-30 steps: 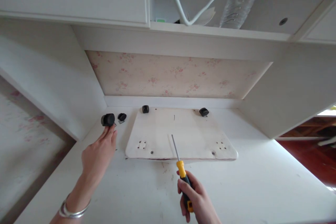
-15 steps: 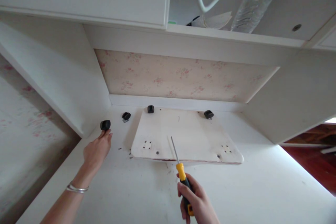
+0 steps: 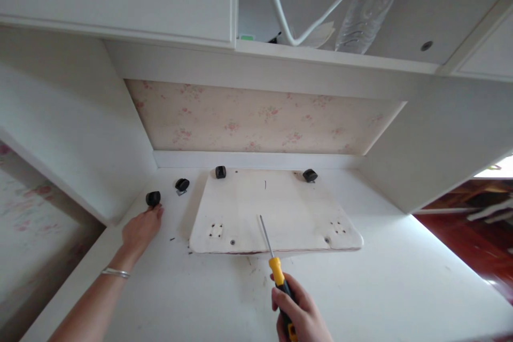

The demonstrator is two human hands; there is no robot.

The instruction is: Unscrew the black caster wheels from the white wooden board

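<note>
Here, a screwdriver (image 3: 274,265) and a board (image 3: 288,214).

The right hand (image 3: 300,309) is closed around the yellow-and-dark handle; the slim metal shaft slants forward across the view of the board. This lies flat on the white table (image 3: 385,288): pale, round-cornered, brownish along its near edge, with four dark holes clustered towards each near corner. To its left, the left hand (image 3: 141,228) has its fingertips at a black wheel (image 3: 153,198); whether they grip it cannot be told. Slightly farther lies a second wheel (image 3: 182,185). Two more wheels (image 3: 310,175) sit at the board's far corners, before floral wallpaper (image 3: 248,117).
</note>
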